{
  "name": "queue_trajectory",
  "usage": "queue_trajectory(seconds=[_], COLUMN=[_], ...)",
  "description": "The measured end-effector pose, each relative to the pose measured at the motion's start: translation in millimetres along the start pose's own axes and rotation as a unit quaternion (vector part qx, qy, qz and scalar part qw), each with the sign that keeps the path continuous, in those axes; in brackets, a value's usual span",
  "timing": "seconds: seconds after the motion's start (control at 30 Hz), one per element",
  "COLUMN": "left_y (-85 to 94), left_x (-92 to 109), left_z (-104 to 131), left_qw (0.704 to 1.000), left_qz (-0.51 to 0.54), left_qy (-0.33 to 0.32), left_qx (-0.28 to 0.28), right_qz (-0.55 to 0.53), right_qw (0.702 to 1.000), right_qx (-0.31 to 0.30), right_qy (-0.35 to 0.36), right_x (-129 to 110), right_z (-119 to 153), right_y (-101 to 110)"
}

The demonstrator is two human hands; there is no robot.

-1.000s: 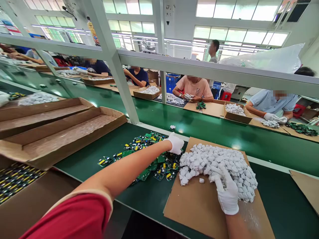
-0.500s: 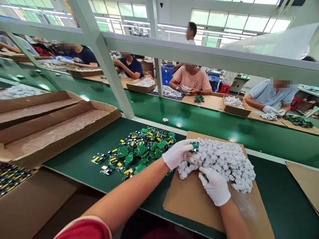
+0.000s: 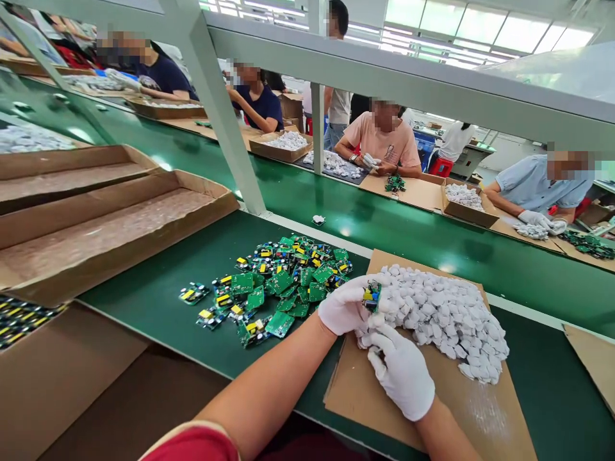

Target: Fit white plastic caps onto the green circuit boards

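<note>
My left hand (image 3: 343, 308), in a white glove, grips a circuit board (image 3: 371, 296) between its fingers and thumb. Yellow and blue parts show on the board's near face. Just below it, my gloved right hand (image 3: 403, 371) has its fingers curled at the left edge of a heap of small white pieces (image 3: 442, 307). Whatever those fingertips pinch blends with the white heap and is not clear. Under the heap lies a cardboard sheet (image 3: 365, 390). Left of my hands is a loose pile of green circuit boards (image 3: 278, 282), some face up, some face down.
Long cardboard trays (image 3: 110, 230) stand at the left, beside a box with rows of boards (image 3: 29, 320). A green conveyor belt (image 3: 288, 192) runs across behind a metal frame (image 3: 230, 109); one white piece (image 3: 318, 219) lies on it. Several co-workers sit along the far side.
The view has shifted a little. My left hand has turned the circuit board so its parts show more. My right hand has drawn closer to it, fingers more curled.
</note>
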State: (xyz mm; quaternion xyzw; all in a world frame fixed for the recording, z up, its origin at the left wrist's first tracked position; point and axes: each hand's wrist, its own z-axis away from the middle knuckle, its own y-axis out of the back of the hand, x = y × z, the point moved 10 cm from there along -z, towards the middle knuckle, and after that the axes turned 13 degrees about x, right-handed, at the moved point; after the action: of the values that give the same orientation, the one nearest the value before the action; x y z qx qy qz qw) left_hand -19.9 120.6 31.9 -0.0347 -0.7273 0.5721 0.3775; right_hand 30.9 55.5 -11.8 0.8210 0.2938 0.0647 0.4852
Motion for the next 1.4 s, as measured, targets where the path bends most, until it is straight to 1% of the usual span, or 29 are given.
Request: queue_trajectory(seconds=[0.07, 0.17, 0.23, 0.33, 0.4, 0.43, 0.47, 0.5, 0.57, 0.6, 0.63, 0.67, 0.73, 0.77, 0.87, 0.9, 0.93, 0.97, 1.0, 1.03, 1.07, 1.1, 1.17, 1.2, 1.23, 1.3, 1.33, 1.37, 1.4], left_y=[1.4, 2.0, 3.7, 5.9, 4.6, 3.2, 1.2, -0.8, -4.9, -6.8, -8.2, -9.0, -8.4, -7.0, -0.6, 1.3, 2.8, 3.8, 4.4, 4.6, 4.6, 4.7, 4.5, 3.9, 2.8, -0.6, -2.4, -3.9, -5.0], left_x=[7, 9, 7, 7, 7, 8, 7, 6, -1, -6, -11, -17, -28, -32, -37, -37, -37, -36, -35, -33, -31, -29, -26, -26, -26, -27, -28, -30, -32], left_z=[1, -1, -2, -3, -2, -2, -2, -1, -1, 0, 0, 1, 1, 1, -1, -1, -2, -2, -1, -1, 0, 1, 3, 4, 5, 7, 9, 10, 11], left_qw=[1.0, 1.0, 1.0, 1.0, 1.0, 1.0, 1.0, 1.0, 0.999, 0.999, 0.998, 0.997, 0.995, 0.995, 0.995, 0.995, 0.994, 0.994, 0.994, 0.994, 0.995, 0.995, 0.996, 0.996, 0.995, 0.994, 0.992, 0.991, 0.991], left_qz=[0.009, 0.014, 0.007, 0.0, -0.001, -0.002, -0.005, -0.009, -0.022, -0.029, -0.034, -0.038, -0.042, -0.043, -0.049, -0.053, -0.056, -0.06, -0.061, -0.061, -0.059, -0.057, -0.054, -0.053, -0.052, -0.049, -0.049, -0.05, -0.05], left_qy=[-0.014, -0.014, -0.005, 0.001, 0.002, 0.003, 0.007, 0.011, 0.026, 0.036, 0.047, 0.059, 0.078, 0.083, 0.085, 0.085, 0.086, 0.085, 0.083, 0.08, 0.075, 0.069, 0.062, 0.063, 0.065, 0.073, 0.078, 0.083, 0.09], left_qx=[-0.003, -0.006, -0.004, 0.0, -0.002, -0.002, -0.002, -0.003, -0.007, -0.014, -0.022, -0.03, -0.042, -0.043, -0.033, -0.03, -0.028, -0.027, -0.028, -0.03, -0.032, -0.033, -0.037, -0.042, -0.05, -0.071, -0.08, -0.087, -0.091], right_qz=[0.068, 0.137, 0.147, 0.101, 0.041, 0.014, -0.008, -0.017, -0.016, -0.006, 0.004, 0.015, 0.043, 0.064, 0.129, 0.132, 0.114, 0.086, 0.07, 0.065, 0.069, 0.078, 0.09, 0.093, 0.089, 0.062, 0.035, 0.008, -0.008], right_qw=[0.997, 0.987, 0.983, 0.989, 0.995, 0.998, 0.999, 0.997, 0.984, 0.976, 0.971, 0.97, 0.974, 0.975, 0.969, 0.97, 0.978, 0.99, 0.997, 0.998, 0.995, 0.991, 0.987, 0.987, 0.987, 0.992, 0.994, 0.991, 0.984], right_qx=[-0.038, -0.064, -0.083, -0.099, -0.082, -0.06, -0.034, 0.012, 0.08, 0.095, 0.095, 0.082, 0.052, 0.058, 0.143, 0.158, 0.145, 0.089, 0.028, -0.019, -0.071, -0.112, -0.129, -0.133, -0.129, -0.097, -0.051, 0.009, 0.056], right_qy=[0.021, 0.058, 0.067, 0.054, 0.029, 0.004, -0.029, -0.07, -0.161, -0.196, -0.218, -0.228, -0.217, -0.205, -0.152, -0.127, -0.098, -0.061, -0.023, 0.012, 0.022, 0.006, -0.014, -0.019, -0.023, -0.05, -0.09, -0.136, -0.171], right_x=[-12, -27, -29, -19, -1, 13, 30, 49, 87, 100, 109, 112, 108, 102, 74, 61, 46, 30, 12, -5, -16, -20, -25, -24, -22, -9, 5, 23, 41], right_z=[-4, -13, -16, -7, 8, 18, 28, 39, 63, 74, 83, 89, 92, 90, 67, 55, 41, 26, 13, 2, -6, -12, -20, -20, -17, -5, 3, 12, 23], right_y=[-12, -20, -20, -9, 6, 16, 27, 40, 63, 70, 73, 73, 73, 77, 96, 96, 87, 67, 46, 26, 6, -11, -25, -26, -22, 0, 18, 40, 58])
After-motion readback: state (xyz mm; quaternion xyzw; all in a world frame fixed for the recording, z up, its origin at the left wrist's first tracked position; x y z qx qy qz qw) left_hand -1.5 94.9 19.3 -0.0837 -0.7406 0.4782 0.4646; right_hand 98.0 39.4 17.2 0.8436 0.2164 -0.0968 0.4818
